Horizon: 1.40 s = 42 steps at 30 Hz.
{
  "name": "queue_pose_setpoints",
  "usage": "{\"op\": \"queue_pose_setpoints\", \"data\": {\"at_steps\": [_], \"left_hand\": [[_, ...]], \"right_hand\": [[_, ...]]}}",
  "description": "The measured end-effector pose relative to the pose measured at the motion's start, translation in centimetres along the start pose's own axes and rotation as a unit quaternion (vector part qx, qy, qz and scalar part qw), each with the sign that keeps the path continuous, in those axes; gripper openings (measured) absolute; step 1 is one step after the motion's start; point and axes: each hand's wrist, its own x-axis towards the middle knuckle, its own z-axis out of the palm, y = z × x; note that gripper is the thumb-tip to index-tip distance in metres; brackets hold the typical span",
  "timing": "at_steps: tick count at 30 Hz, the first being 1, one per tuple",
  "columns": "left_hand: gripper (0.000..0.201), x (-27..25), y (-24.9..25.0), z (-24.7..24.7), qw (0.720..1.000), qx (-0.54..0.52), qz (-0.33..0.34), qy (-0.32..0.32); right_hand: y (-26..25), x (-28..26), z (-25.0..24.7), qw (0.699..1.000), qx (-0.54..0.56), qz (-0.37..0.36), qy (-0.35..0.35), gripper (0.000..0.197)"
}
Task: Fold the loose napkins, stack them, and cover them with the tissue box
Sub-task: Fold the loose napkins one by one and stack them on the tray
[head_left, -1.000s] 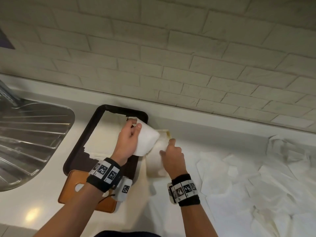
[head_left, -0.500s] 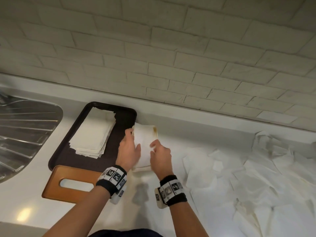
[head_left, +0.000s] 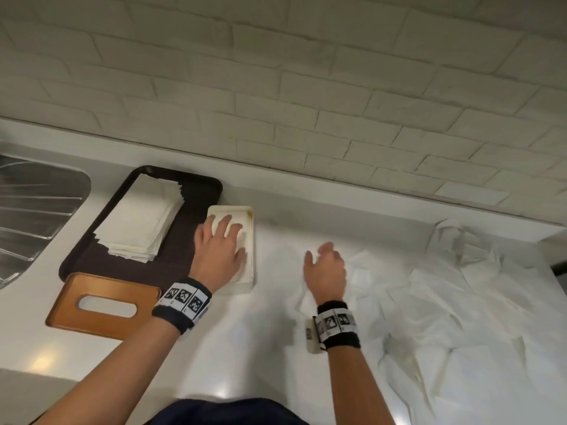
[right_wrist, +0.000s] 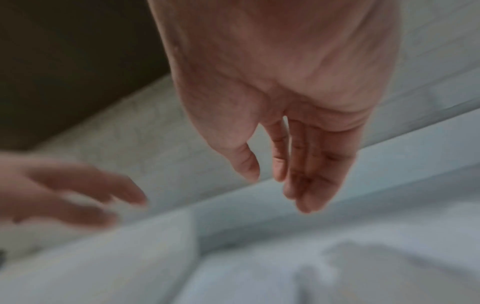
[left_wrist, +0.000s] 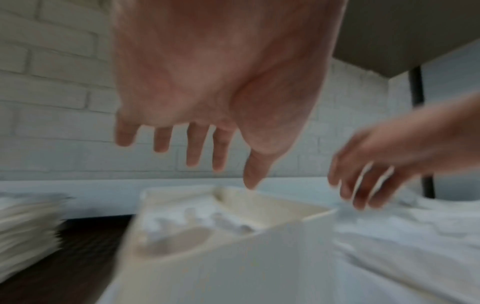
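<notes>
A white open-topped box (head_left: 247, 211) stands on the counter just right of the black tray (head_left: 202, 191), with white napkin paper inside it (left_wrist: 197, 218). My left hand (head_left: 227, 237) hovers over the box, fingers spread and straight, holding nothing (left_wrist: 207, 144). My right hand (head_left: 322, 259) is open over the counter at the edge of the loose napkins (head_left: 460, 302), fingers straight (right_wrist: 285, 174). A stack of folded napkins (head_left: 141, 222) lies on the tray. The brown tissue-box cover (head_left: 104, 305) with its slot lies near the tray's front.
A steel sink drainboard (head_left: 30, 210) is at the far left. A white brick wall (head_left: 306, 87) rises behind the counter. Loose napkins cover the counter's right side up to the wall ledge.
Both hands were holding a folded napkin at the white box. Now they have let go. The left hand is open over the box and the right hand has moved right toward the loose napkins.
</notes>
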Motion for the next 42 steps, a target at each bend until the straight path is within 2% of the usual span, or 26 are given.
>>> {"op": "queue_pose_setpoints", "data": {"at_steps": [1, 2, 4, 5, 7, 9, 12, 13, 14, 16, 17, 19, 21, 23, 24, 26, 29, 30, 33, 36, 38, 42], "left_hand": [[0.048, -0.4, 1.5, 0.2, 0.996, -0.038, 0.031, 0.068], [0.038, -0.8, 3.1, 0.3, 0.992, -0.081, 0.049, 0.084], [0.022, -1.6, 7.5, 0.8, 0.987, -0.149, 0.059, 0.031], [0.018, -1.8, 8.8, 1.5, 0.984, -0.166, 0.056, -0.019], [0.022, -2.2, 11.0, 3.4, 0.978, -0.170, 0.036, -0.119], [0.031, -2.6, 12.9, 5.1, 0.966, -0.184, 0.005, -0.182], [0.046, -2.4, 14.2, 6.2, 0.947, -0.254, -0.045, -0.193], [0.054, -2.3, 14.5, 5.9, 0.938, -0.286, -0.062, -0.184], [0.061, -2.1, 14.7, 5.4, 0.927, -0.321, -0.082, -0.175], [0.067, -1.6, 15.0, 3.5, 0.890, -0.408, -0.112, -0.169], [0.064, -1.4, 15.2, 2.2, 0.862, -0.460, -0.121, -0.175], [0.056, -1.0, 15.4, 0.4, 0.787, -0.570, -0.136, -0.192], [0.056, -0.7, 15.1, -0.5, 0.727, -0.652, -0.129, -0.173], [0.068, -0.5, 14.3, -0.8, 0.697, -0.692, -0.123, -0.144], [0.073, -0.4, 13.6, -0.8, 0.700, -0.690, -0.126, -0.134], [0.075, -0.4, 11.9, -0.9, 0.738, -0.653, -0.127, -0.117], [0.066, -0.4, 8.7, -1.1, 0.807, -0.569, -0.137, -0.073], [0.063, -0.4, 7.5, -1.4, 0.821, -0.549, -0.144, -0.058], [0.050, 0.0, 3.6, -2.9, 0.825, -0.542, -0.157, -0.025], [0.042, 0.4, -0.6, -5.0, 0.836, -0.525, -0.159, 0.007], [0.037, 0.8, -2.4, -6.9, 0.852, -0.502, -0.146, 0.028], [0.042, 1.4, -5.4, -10.0, 0.888, -0.439, -0.121, 0.063]], "right_hand": [[2.3, 0.7, -0.2, 0.998, -0.044, 0.046, -0.018, 0.062], [4.3, 1.1, -0.2, 0.992, -0.086, 0.082, -0.041, 0.081], [7.4, 1.1, -0.8, 0.984, -0.109, 0.120, -0.077, 0.102], [8.0, 1.0, -0.6, 0.985, -0.087, 0.124, -0.088, 0.101], [8.5, 0.7, -0.5, 0.989, -0.009, 0.122, -0.082, 0.081], [8.9, 0.2, -1.3, 0.993, 0.040, 0.090, -0.062, 0.055], [9.3, -0.5, -3.1, 0.986, 0.161, -0.013, -0.046, 0.023], [9.2, -0.9, -4.0, 0.976, 0.208, -0.042, -0.055, 0.017], [9.0, -1.2, -5.1, 0.964, 0.250, -0.063, -0.066, 0.019], [8.0, -1.8, -7.4, 0.936, 0.328, -0.094, -0.091, 0.031], [7.3, -2.2, -8.6, 0.920, 0.365, -0.106, -0.099, 0.036], [6.1, -2.7, -10.2, 0.893, 0.423, -0.113, -0.102, 0.036], [5.2, -3.0, -10.4, 0.886, 0.446, -0.093, -0.083, 0.024], [4.5, -3.0, -9.8, 0.899, 0.432, -0.065, -0.042, 0.018], [4.0, -3.0, -9.3, 0.907, 0.419, -0.051, -0.021, 0.020], [2.9, -3.1, -8.1, 0.910, 0.412, -0.030, 0.002, 0.025], [0.7, -3.1, -5.9, 0.905, 0.425, -0.014, -0.024, 0.026], [-0.3, -3.0, -5.0, 0.905, 0.422, -0.008, -0.042, 0.026], [-3.9, -2.7, -2.9, 0.895, 0.439, -0.005, -0.081, 0.022], [-8.7, -2.1, -1.9, 0.851, 0.502, 0.006, -0.154, 0.020], [-12.0, -1.6, -1.4, 0.836, 0.516, 0.003, -0.188, 0.029], [-17.4, -1.4, -0.6, 0.838, 0.527, -0.070, -0.123, 0.039]]}}
